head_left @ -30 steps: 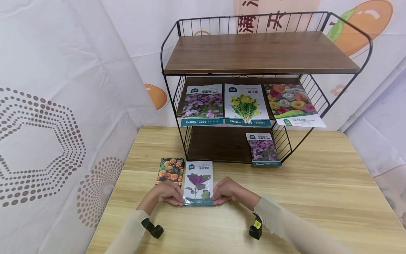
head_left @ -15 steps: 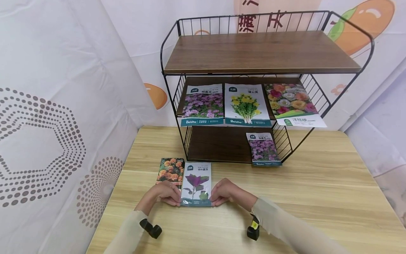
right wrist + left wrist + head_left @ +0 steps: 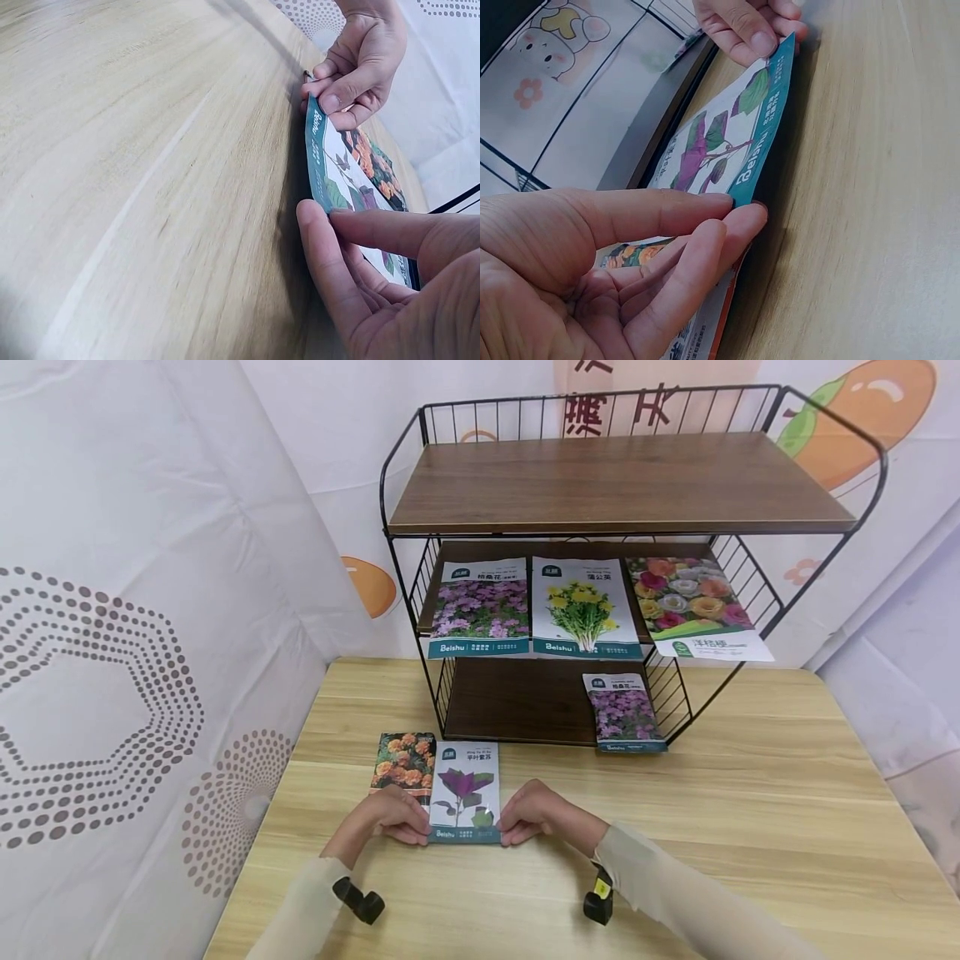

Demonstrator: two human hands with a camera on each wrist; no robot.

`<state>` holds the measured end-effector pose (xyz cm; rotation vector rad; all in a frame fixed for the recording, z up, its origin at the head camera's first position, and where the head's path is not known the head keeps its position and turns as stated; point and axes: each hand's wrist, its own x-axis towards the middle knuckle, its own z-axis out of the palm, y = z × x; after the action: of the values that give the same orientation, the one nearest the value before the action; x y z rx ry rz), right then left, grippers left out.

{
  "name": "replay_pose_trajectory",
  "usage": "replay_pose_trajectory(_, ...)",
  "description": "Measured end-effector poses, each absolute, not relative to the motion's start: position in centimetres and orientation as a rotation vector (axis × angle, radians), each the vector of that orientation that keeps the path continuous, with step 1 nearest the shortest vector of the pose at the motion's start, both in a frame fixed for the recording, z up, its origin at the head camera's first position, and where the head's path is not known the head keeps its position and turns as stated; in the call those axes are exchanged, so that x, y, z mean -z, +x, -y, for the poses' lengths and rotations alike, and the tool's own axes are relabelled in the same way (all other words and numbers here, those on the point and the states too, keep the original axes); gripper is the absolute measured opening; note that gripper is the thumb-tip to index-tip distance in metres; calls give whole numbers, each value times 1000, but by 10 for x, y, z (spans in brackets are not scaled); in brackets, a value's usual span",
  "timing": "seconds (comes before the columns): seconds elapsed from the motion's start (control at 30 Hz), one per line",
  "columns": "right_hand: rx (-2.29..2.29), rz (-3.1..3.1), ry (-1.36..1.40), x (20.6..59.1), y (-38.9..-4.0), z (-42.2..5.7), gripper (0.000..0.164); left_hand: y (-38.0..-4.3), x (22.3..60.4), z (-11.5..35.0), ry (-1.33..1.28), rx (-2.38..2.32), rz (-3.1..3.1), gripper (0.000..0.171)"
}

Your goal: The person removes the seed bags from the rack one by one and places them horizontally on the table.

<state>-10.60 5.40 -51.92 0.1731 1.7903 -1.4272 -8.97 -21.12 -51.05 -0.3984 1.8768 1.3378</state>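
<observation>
A white seed packet (image 3: 465,785) with a purple-leaved plant and a teal lower band lies in front of the rack's left end. My left hand (image 3: 397,817) pinches its lower left corner between thumb and fingers. At the lower right corner, my right hand (image 3: 531,812) pinches it the same way. In the left wrist view the packet's teal edge (image 3: 761,142) stands slightly raised over the table. Close on the left lies a seed packet with orange flowers (image 3: 406,764), its lower part covered by my left hand.
A black wire rack with brown shelves (image 3: 615,485) stands behind. Its middle shelf bears a purple-flower packet (image 3: 480,610), a yellow-flower packet (image 3: 587,610) and a mixed-colour flower packet (image 3: 693,602). A smaller purple-flower packet (image 3: 624,714) lies on the bottom shelf's right end.
Both hands have shifted the purple-leaved packet slightly left, closer against the orange-flower packet. The packets on the rack have stayed where they were.
</observation>
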Motion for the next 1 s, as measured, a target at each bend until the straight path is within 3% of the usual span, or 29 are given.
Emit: replay_pose_trajectory(1.0,1407,-1791,139,515,-101,-53,10,-89,509,208,-426,-1233,-2000,14)
